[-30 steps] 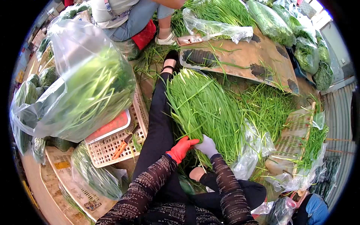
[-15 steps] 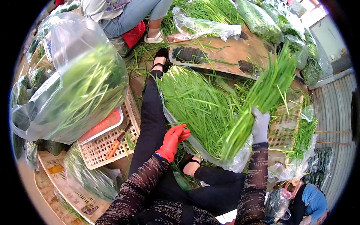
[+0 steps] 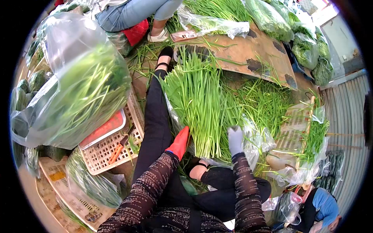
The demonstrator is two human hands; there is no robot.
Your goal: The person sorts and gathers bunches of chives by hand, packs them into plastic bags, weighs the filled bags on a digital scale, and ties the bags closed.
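Note:
A bunch of long green chives [image 3: 204,112] lies in front of me, pale cut ends towards me, on top of more chives spread over a clear plastic sheet [image 3: 252,149]. My left hand [image 3: 179,143], in a red glove, is at the bunch's lower left side, fingers stretched out and together. On the lower right side is my right hand [image 3: 235,140] in a grey glove, fingers stretched and close to the stalks. Its fingertips are partly hard to make out. The bunch stands between the two hands.
A large plastic bag of chives [image 3: 93,81] stands at left beside a white crate [image 3: 97,163] with an orange-handled knife [image 3: 116,152]. A worn brown board [image 3: 237,54] lies ahead. Another person's legs [image 3: 136,15] show at top left, and a person [image 3: 326,206] sits lower right.
The chives bunch, raised in my right hand at the right, is now down on the pile in the middle. My right hand moved left; my left hand came against the bunch's side.

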